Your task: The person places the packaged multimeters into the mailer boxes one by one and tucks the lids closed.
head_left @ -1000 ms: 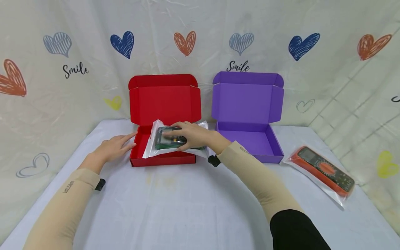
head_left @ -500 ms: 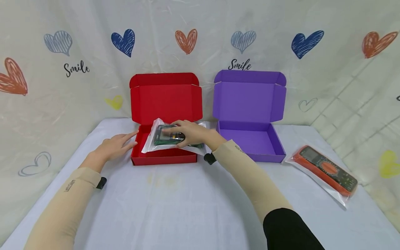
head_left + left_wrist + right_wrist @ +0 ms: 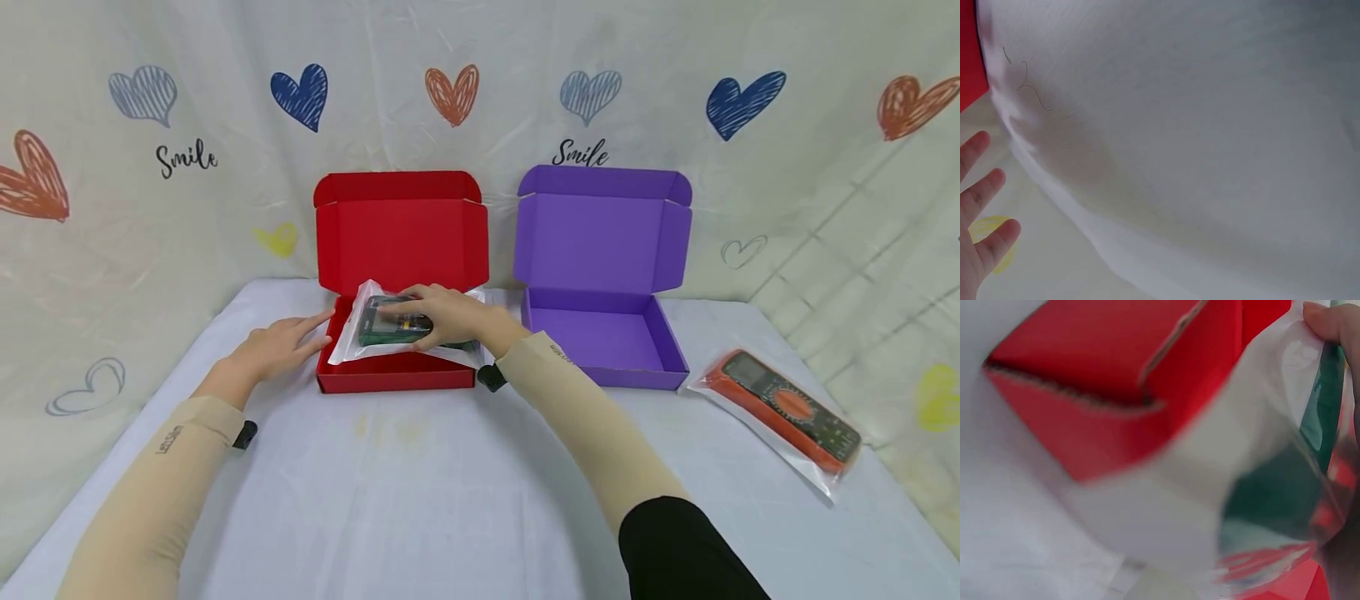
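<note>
A bagged green multimeter (image 3: 372,330) lies slanted over the open red box (image 3: 397,382), partly inside its rim in the head view. My right hand (image 3: 459,318) grips it from above, thumb at the near side and fingers over the far side. In the right wrist view the clear bag (image 3: 1272,494) overlaps the box corner, and my thumb presses its edge. At the box's left wall, my left hand (image 3: 276,347) has its fingers extended, fingertips right at the rim. The left wrist view shows those fingers spread, holding nothing.
An open purple box (image 3: 600,379) stands to the right of the red one, lid raised. Farther right on the white-covered table (image 3: 375,517) lies an orange multimeter (image 3: 787,408) in a clear bag. A curtain (image 3: 510,50) printed with hearts hangs behind both boxes.
My right hand has moved slightly left with the bagged green multimeter, bringing it farther over the red box. My left hand stays at the box's left rim. The head view has shifted slightly.
</note>
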Tool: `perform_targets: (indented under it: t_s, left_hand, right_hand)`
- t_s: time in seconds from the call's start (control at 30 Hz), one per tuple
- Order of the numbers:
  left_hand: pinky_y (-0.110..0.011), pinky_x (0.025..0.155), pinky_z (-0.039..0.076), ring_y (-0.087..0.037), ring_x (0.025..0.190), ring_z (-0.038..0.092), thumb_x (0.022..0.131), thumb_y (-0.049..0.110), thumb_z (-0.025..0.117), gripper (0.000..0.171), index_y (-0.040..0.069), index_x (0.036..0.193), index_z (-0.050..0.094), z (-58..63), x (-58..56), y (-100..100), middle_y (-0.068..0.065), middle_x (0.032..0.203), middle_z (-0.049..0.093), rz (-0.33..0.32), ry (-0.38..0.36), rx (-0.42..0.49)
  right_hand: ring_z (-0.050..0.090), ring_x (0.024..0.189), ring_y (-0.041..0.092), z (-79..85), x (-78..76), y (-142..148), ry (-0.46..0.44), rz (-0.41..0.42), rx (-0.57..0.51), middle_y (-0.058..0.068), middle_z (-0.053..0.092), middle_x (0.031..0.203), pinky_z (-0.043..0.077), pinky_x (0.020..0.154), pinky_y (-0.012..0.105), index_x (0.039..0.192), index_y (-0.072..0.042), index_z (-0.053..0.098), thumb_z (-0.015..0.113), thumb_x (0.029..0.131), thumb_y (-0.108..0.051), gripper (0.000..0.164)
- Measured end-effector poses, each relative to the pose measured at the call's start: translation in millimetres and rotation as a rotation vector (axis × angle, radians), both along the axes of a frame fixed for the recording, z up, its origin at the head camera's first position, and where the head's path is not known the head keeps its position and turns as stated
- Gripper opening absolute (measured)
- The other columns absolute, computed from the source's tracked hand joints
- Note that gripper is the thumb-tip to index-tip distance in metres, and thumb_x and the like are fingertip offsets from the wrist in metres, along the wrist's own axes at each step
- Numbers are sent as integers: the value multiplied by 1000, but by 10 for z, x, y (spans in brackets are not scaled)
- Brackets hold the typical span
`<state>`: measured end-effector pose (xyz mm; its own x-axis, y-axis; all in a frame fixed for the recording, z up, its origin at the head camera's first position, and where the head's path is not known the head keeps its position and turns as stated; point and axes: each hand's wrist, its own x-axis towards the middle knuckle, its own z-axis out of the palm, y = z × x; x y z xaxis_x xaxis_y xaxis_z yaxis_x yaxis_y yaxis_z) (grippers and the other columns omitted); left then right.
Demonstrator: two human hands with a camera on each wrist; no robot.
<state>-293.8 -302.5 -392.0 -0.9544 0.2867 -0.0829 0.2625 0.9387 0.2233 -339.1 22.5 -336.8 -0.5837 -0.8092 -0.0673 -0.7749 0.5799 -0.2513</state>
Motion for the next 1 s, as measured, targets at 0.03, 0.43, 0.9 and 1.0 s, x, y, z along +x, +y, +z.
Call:
perform_targets:
  t_s: [0.03, 0.43, 0.9, 1.0]
  left_hand:
    - [-79, 101, 33, -52, 138, 36, 104, 53, 47, 74, 16, 164, 25, -3, 2, -1, -31, 154, 39, 0, -3, 2]
    - [-78, 100, 34, -51, 139, 36, 105, 53, 44, 71, 16, 163, 26, -24, 8, 21, -31, 154, 40, -22, 11, -3]
    - [-80, 100, 32, -52, 139, 35, 105, 56, 44, 73, 16, 163, 27, 20, 23, 36, -31, 154, 38, -16, 8, 4]
    - [-79, 101, 32, -52, 139, 34, 104, 56, 45, 73, 16, 163, 27, 23, 21, 30, -30, 155, 38, -7, 1, 5]
  right_hand:
    - [35, 142, 24, 3, 2, -19, -2, -1, -2, 5, 32, 162, 43, 110, 47, 160, -40, 35, 78, 92, -34, 80]
    - [35, 143, 24, -95, 13, -101, 6, 5, 27, 5, 31, 163, 42, 111, 47, 160, -42, 32, 77, 92, -35, 82]
    - [37, 141, 23, -161, 3, -124, 2, 19, 53, 2, 35, 161, 39, 112, 45, 160, -41, 33, 76, 93, -34, 81]
    - [37, 141, 23, -164, -2, -148, -8, 12, 53, 2, 36, 160, 39, 112, 46, 160, -41, 34, 76, 93, -34, 80]
